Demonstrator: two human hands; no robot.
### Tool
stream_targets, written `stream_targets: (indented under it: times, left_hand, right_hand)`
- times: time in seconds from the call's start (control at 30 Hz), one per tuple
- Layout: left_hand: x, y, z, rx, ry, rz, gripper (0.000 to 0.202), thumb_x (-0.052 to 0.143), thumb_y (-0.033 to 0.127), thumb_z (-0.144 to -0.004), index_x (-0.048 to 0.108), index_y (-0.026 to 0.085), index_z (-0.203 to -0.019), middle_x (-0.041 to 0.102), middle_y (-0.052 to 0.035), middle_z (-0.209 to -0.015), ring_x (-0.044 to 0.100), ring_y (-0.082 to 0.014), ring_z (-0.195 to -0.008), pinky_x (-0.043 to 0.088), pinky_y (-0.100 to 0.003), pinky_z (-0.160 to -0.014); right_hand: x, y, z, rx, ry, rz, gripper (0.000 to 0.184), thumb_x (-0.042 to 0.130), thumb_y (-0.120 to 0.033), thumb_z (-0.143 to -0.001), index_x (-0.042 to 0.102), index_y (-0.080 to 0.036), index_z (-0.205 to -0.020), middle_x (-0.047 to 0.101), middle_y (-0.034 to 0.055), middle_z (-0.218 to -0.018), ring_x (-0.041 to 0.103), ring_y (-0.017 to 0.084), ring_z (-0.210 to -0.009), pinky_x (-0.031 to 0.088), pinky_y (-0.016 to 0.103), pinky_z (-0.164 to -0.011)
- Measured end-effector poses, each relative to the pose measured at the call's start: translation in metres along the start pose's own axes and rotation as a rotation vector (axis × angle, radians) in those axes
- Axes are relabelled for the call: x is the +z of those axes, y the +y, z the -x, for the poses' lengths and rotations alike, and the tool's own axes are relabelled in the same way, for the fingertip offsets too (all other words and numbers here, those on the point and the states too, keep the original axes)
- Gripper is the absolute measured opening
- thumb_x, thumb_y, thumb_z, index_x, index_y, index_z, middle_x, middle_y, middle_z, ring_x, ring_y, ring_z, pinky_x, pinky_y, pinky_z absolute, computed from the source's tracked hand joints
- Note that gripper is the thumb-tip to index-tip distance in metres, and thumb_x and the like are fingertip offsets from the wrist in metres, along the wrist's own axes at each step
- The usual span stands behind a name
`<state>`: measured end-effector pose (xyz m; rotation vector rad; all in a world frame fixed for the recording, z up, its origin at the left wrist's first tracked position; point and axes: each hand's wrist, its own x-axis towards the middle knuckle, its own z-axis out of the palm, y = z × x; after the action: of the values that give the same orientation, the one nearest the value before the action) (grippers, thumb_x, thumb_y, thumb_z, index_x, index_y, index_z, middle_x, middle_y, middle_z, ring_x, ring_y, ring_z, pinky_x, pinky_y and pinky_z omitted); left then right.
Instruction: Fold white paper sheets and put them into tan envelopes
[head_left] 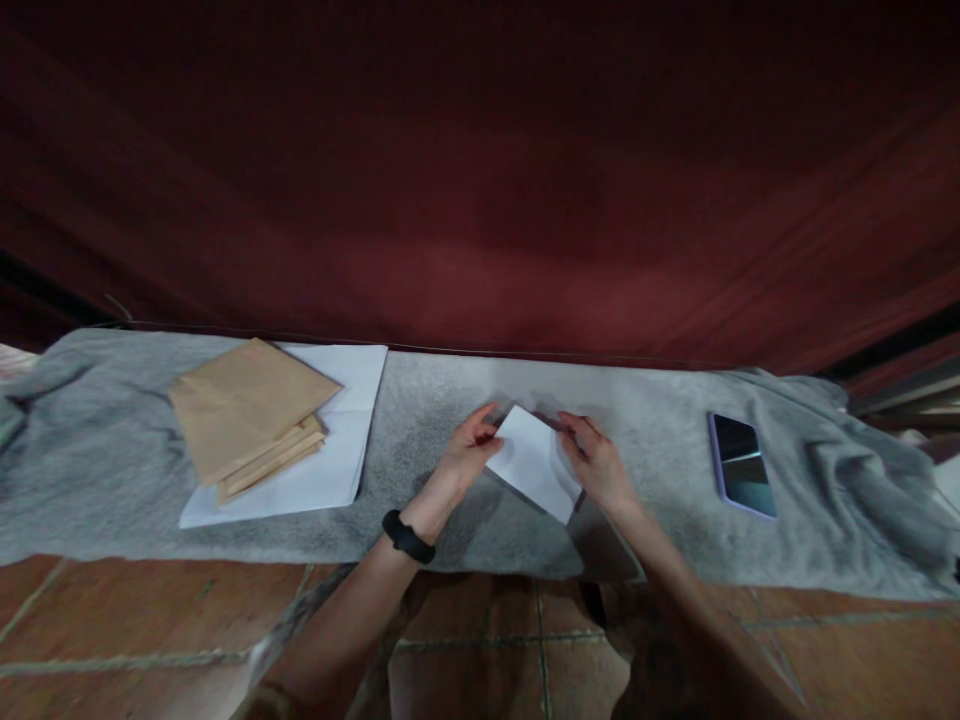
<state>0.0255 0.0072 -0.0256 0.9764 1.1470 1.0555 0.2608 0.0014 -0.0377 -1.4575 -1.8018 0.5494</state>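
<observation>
A folded white sheet of paper (pixel 534 461) is lifted a little above the grey cloth (pixel 420 440) at the middle. My left hand (pixel 469 452) pinches its left edge, thumb on top; a black band sits on that wrist. My right hand (pixel 598 462) grips its right edge with curled fingers. The paper tilts, its lower corner pointing toward me.
A stack of brown envelopes (pixel 247 415) lies on white sheets (pixel 330 450) at the left of the cloth. A phone (pixel 741 465) with a lilac case lies face up at the right. A dark red curtain (pixel 480 180) hangs behind. Tiled floor (pixel 150 630) shows below.
</observation>
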Motion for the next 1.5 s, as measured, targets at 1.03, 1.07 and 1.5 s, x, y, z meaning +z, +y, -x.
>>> stream_targets:
  times: [1.03,1.07,1.5]
  left_hand:
    - [0.014,-0.049,0.055,0.601,-0.019,-1.467,0.070,0.032,0.052,-0.105,0.030,0.004,-0.156,0.035,-0.0180,-0.163,0.025,-0.0257,-0.155,0.023,-0.048,-0.127]
    - [0.012,-0.049,0.056,0.600,-0.011,-1.479,0.072,0.032,0.054,-0.104,0.030,0.004,-0.156,0.034,-0.0180,-0.163,0.024,-0.0259,-0.155,0.023,-0.048,-0.127]
    - [-0.005,-0.047,0.058,0.546,0.111,-1.561,0.080,0.037,0.057,-0.101,0.024,0.003,-0.158,0.033,-0.0220,-0.163,0.024,-0.0295,-0.155,0.023,-0.051,-0.126]
  right_hand:
    - [0.060,-0.027,0.059,-0.376,-0.187,0.668,0.062,0.032,-0.026,-0.106,0.014,-0.010,-0.162,0.028,0.0126,-0.166,0.024,0.024,-0.155,0.021,0.049,-0.127]
    - [0.060,-0.026,0.060,-0.354,-0.179,0.677,0.062,0.032,-0.028,-0.106,0.014,-0.010,-0.162,0.029,0.0129,-0.166,0.025,0.024,-0.154,0.021,0.049,-0.127]
    - [0.054,-0.018,0.069,-0.210,-0.055,0.701,0.071,0.035,-0.046,-0.106,0.024,-0.001,-0.159,0.035,0.0238,-0.161,0.032,0.033,-0.151,0.028,0.052,-0.122]
